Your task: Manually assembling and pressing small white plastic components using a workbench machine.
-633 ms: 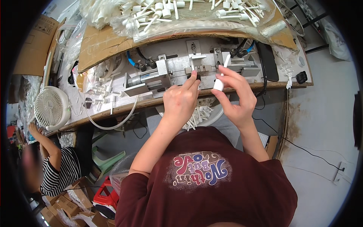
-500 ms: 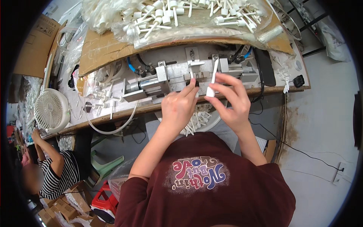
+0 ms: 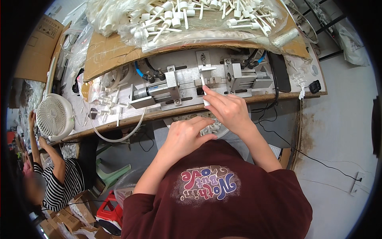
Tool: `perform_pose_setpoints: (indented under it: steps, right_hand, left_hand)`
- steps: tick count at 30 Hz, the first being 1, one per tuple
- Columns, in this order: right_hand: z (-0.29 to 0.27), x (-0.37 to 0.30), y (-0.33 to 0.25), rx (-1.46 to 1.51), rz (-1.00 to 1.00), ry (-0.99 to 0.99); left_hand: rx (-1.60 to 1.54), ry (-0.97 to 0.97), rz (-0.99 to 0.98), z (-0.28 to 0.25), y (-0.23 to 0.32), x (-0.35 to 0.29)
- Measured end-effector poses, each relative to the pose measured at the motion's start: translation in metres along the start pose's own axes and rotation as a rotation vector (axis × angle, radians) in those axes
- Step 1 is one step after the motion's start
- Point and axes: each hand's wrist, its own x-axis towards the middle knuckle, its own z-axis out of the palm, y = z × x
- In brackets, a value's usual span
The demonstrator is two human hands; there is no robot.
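My right hand (image 3: 230, 113) pinches a white capped stick (image 3: 206, 102) at the front edge of the bench. The stick's thin end points away from me, into the middle of a metal clamping fixture (image 3: 207, 81). Fingers cover part of it. Lower and to the left, my left hand (image 3: 184, 134) is over a bowl (image 3: 226, 130) of similar white capped sticks at my lap. Its thumb and fingers are apart, and nothing shows between them.
Pneumatic cylinders (image 3: 153, 93) flank the fixture. Cardboard (image 3: 103, 51) behind it bears a heap of white capped sticks (image 3: 171, 18). A white fan (image 3: 55, 115) and loose white parts (image 3: 107, 104) lie left. Another person (image 3: 63, 179) sits at far left.
My left hand has come back from the fixture to the bowl. My right hand has moved left, bringing the white capped stick to the fixture.
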Motion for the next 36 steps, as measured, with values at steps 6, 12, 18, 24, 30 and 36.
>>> perform_pose_setpoints:
  steps: [6, 12, 18, 24, 30, 36]
  right_hand:
    - [0.003, 0.009, 0.0, -0.083, -0.017, -0.014]
    - [0.0, 0.009, 0.001, -0.074, -0.011, -0.055]
    - [0.003, 0.012, 0.002, -0.092, 0.016, -0.103]
    - [0.007, 0.011, -0.001, -0.119, 0.028, -0.111]
    - [0.006, 0.012, -0.004, -0.158, 0.013, -0.105]
    - [-0.008, 0.017, 0.005, -0.064, -0.101, -0.108]
  left_hand:
    - [-0.029, 0.017, 0.069, 0.007, -0.003, 0.002]
    - [-0.08, -0.02, 0.15, 0.009, -0.003, 0.002]
    - [-0.074, -0.001, 0.168, 0.006, -0.003, 0.005]
    - [-0.094, 0.068, 0.222, -0.003, 0.001, 0.007]
    - [-0.056, 0.215, 0.209, -0.011, -0.001, 0.007]
    - [-0.056, 0.243, 0.189, -0.012, -0.001, -0.001]
